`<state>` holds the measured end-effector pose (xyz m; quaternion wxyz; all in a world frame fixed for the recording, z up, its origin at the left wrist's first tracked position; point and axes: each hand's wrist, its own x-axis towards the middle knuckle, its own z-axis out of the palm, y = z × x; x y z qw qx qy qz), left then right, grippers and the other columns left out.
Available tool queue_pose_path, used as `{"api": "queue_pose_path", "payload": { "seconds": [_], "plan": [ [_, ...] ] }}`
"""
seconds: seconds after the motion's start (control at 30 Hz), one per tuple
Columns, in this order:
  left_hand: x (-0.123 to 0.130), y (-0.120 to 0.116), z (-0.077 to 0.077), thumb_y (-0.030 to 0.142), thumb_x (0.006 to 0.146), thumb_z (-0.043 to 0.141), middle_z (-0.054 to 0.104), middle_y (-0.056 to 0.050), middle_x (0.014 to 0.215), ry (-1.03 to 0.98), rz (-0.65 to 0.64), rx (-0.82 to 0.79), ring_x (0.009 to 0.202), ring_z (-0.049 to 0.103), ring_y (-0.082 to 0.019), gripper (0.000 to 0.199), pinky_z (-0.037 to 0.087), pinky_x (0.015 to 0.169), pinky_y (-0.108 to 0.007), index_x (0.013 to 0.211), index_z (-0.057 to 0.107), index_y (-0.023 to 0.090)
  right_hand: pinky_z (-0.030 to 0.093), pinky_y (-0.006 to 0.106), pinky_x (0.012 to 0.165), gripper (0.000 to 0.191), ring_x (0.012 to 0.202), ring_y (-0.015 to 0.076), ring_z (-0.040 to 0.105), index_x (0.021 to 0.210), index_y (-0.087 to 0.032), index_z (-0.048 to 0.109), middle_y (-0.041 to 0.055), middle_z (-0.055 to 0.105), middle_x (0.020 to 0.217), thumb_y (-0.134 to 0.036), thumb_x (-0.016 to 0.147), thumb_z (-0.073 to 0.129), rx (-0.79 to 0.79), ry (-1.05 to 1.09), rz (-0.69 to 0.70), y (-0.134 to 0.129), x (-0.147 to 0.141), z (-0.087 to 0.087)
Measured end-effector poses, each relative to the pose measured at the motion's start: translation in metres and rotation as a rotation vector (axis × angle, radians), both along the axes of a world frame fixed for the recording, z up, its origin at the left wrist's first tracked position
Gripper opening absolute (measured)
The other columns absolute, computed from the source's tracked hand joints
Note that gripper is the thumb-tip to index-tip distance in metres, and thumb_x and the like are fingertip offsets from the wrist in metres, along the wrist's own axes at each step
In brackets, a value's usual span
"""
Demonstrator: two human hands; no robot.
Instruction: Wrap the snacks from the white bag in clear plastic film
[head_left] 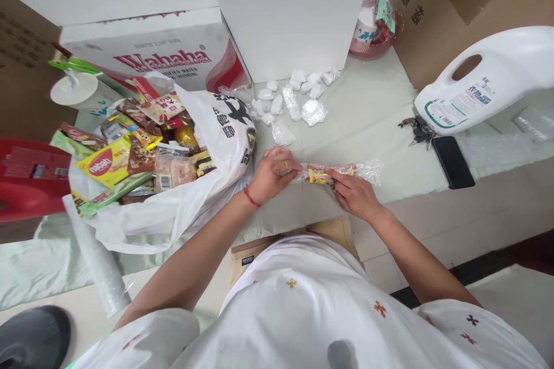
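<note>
A slim yellow-and-red snack packet (319, 175) lies inside or under a strip of clear plastic wrap (370, 172) near the table's front edge. My left hand (276, 174) pinches the wrap at its left end, fingers closed. On the packet's right part, my right hand (355, 191) is closed with its fingertips on top; its thumb is partly hidden. To the left stands a white shopping bag (194, 213), gaping and full of packaged snacks, among them a yellow wafer packet (104, 161). Several small white wrapped bundles (314, 112) lie beyond my hands.
A white detergent jug (480, 83), keys (418, 131) and a black phone (452, 162) lie at right. Boxes, including a Wahaha carton (173, 40), line the back. A red bowl (376, 49) holds cups. A roll of clear plastic (97, 265) leans at left.
</note>
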<state>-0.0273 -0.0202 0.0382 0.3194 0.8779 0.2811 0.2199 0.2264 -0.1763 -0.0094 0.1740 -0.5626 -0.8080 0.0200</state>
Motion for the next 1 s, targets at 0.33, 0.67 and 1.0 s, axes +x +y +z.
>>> {"api": "queue_pose_path", "payload": {
  "seconds": [0.33, 0.67, 1.0],
  "plan": [
    [-0.023, -0.022, -0.038, 0.022, 0.102, 0.048, 0.072, -0.006, 0.089, 0.163, -0.166, 0.249, 0.107, 0.061, -0.022, 0.028, 0.039, 0.106, -0.046, 0.093, 0.073, 0.025, 0.05, 0.041, 0.075, 0.021, 0.091, 0.0224, 0.068, 0.083, -0.022, 0.063, 0.0017, 0.054, 0.155, -0.012, 0.097, 0.051, -0.016, -0.048, 0.038, 0.0, -0.004, 0.005],
    [-0.03, -0.047, -0.023, 0.014, 0.084, 0.054, 0.074, -0.009, 0.102, -0.079, 0.248, 0.292, 0.107, 0.061, -0.029, 0.021, 0.048, 0.097, -0.052, 0.089, 0.071, 0.025, 0.05, 0.042, 0.076, 0.021, 0.09, 0.023, 0.067, 0.084, -0.023, 0.065, 0.0035, 0.059, 0.151, -0.016, 0.099, 0.051, -0.054, -0.018, -0.032, -0.002, -0.013, 0.007],
    [0.101, -0.069, -0.011, 0.037, 0.107, 0.03, 0.056, -0.014, 0.152, 0.055, -0.005, 0.102, 0.145, 0.046, -0.029, 0.051, 0.029, 0.121, -0.054, 0.15, 0.05, 0.02, 0.051, 0.041, 0.081, 0.02, 0.095, 0.0282, 0.067, 0.1, -0.017, 0.076, 0.0136, 0.076, 0.099, -0.021, 0.096, 0.057, -0.029, 0.031, -0.041, -0.003, -0.013, 0.0]
  ]
}}
